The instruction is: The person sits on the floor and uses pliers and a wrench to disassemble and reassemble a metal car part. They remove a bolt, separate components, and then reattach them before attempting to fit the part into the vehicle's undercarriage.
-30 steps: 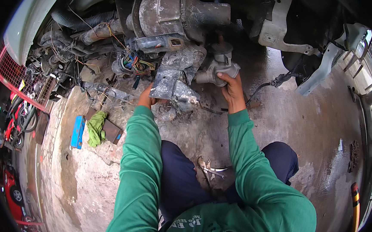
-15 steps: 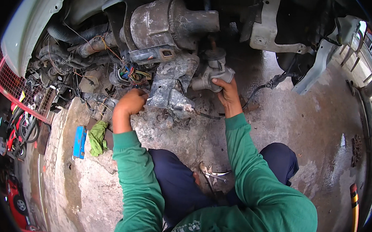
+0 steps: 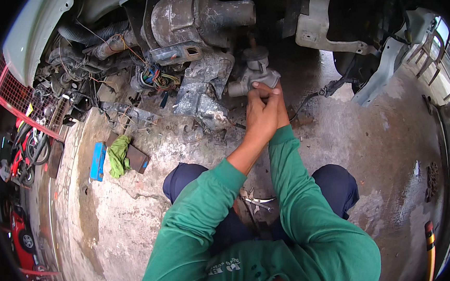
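Observation:
A grey cast-metal housing (image 3: 262,79) with a short pipe stub and a round, darker top is in front of me, below the large rusty cylinder. My right hand (image 3: 282,110) grips its near right side from below, partly covered by the other hand. My left hand (image 3: 261,112) crosses over beside it, fingers bent and closed against the near edge of the housing; its fingertips are partly hidden. Left of the housing stands a corroded metal bracket (image 3: 201,92). A bundle of coloured wires (image 3: 155,78) hangs farther left.
The rusty cylinder (image 3: 175,19) hangs overhead among vehicle parts. A blue box (image 3: 97,161), a green cloth (image 3: 117,157) and a dark block (image 3: 138,160) lie on the concrete at left. Locking pliers (image 3: 258,201) lie between my knees. A black cable (image 3: 306,102) crosses at right.
My left hand has moved right from beside the bracket to the housing, meeting my right hand. A dark handle now shows below the wires. The view has shifted slightly.

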A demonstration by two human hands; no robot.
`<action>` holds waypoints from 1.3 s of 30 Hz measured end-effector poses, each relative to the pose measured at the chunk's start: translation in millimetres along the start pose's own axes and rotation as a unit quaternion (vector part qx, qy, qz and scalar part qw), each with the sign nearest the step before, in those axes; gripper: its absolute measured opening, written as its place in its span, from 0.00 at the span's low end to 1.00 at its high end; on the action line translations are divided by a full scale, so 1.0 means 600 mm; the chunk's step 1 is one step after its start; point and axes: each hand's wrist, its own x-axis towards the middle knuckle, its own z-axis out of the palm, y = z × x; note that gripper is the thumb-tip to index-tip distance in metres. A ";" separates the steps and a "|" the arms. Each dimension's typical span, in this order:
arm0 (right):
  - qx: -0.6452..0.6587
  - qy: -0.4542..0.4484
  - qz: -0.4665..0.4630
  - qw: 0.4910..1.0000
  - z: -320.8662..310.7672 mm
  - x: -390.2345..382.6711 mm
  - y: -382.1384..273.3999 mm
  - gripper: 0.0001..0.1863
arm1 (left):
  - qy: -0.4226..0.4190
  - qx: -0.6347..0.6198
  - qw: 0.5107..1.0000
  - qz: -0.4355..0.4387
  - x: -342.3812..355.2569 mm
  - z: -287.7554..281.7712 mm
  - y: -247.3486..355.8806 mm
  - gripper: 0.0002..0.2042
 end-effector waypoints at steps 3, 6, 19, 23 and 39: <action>0.055 -0.012 -0.041 0.998 -0.005 0.044 0.028 0.27 | 0.026 -0.213 0.945 -0.245 0.040 0.027 -0.121 0.28; 0.115 -0.038 -0.042 0.992 -0.030 0.048 0.030 0.34 | 0.029 -0.373 0.878 -0.300 0.070 0.040 -0.151 0.35; -0.070 -0.028 -0.032 0.997 -0.057 0.057 0.011 0.29 | -0.072 -0.681 0.690 -0.235 0.152 0.075 -0.202 0.35; -0.270 -0.005 -0.065 0.961 -0.042 0.044 -0.007 0.33 | -0.017 -0.691 0.695 -0.197 0.168 0.078 -0.217 0.34; -0.426 0.027 -0.156 0.891 0.116 0.208 -0.173 0.42 | 0.007 -0.711 0.674 -0.200 0.157 0.082 -0.184 0.34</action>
